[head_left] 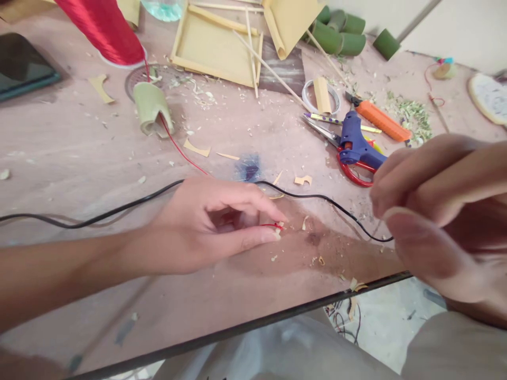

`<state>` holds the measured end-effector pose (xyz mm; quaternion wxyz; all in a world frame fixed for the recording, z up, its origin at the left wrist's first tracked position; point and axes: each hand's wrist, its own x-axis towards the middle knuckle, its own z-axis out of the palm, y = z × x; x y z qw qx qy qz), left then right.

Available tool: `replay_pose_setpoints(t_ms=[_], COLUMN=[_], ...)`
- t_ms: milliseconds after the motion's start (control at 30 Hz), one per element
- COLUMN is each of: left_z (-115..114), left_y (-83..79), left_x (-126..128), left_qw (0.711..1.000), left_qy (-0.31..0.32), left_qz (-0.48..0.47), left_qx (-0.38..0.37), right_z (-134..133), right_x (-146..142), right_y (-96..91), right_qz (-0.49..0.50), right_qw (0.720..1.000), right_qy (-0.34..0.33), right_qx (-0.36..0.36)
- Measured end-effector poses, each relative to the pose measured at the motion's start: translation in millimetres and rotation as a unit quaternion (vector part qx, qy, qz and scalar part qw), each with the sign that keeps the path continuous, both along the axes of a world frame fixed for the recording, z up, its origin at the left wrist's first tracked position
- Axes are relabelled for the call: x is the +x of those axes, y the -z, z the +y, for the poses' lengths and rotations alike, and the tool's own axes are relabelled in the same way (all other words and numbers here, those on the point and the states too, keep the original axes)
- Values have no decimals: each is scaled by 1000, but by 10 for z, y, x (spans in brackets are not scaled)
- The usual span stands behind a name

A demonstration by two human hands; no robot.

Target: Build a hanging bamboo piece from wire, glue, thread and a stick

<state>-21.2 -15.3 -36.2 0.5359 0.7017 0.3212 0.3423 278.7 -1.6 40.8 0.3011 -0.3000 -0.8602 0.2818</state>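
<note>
My left hand (198, 224) is above the table near the middle, thumb and forefinger pinched on the end of a red thread (273, 225). A tiny pale bit shows at the fingertips. Behind the hand, the thread runs back through a notched bamboo piece (152, 108) to a large red thread spool (105, 31). My right hand (439, 211) is raised at the right, closer to the camera and slightly blurred. Its fingers are curled with the thumb against them; what they hold, if anything, cannot be made out.
A black cable (119, 203) crosses the table behind my left hand. Red-handled scissors (352, 169), a blue glue gun (358, 140) and an orange cutter (382, 120) lie beyond my right hand. A shallow tray (216, 76), green bamboo pieces (327, 37) and a phone (26, 66) stand farther back.
</note>
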Motion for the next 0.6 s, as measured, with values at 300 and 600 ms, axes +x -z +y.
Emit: replay_pose_setpoints(t_ms=[300,600], left_z=[55,76], left_y=[-34,-67], left_x=[17,25], left_qw=[998,996], left_qy=[20,4], left_qz=[2,-4], left_qx=[-68,-92], right_z=[0,-40], right_x=[-293,-253], right_y=[365,414], right_qz=[96,84], right_qw=[994,979], right_qy=[-40,-67], right_qx=[-19,-176])
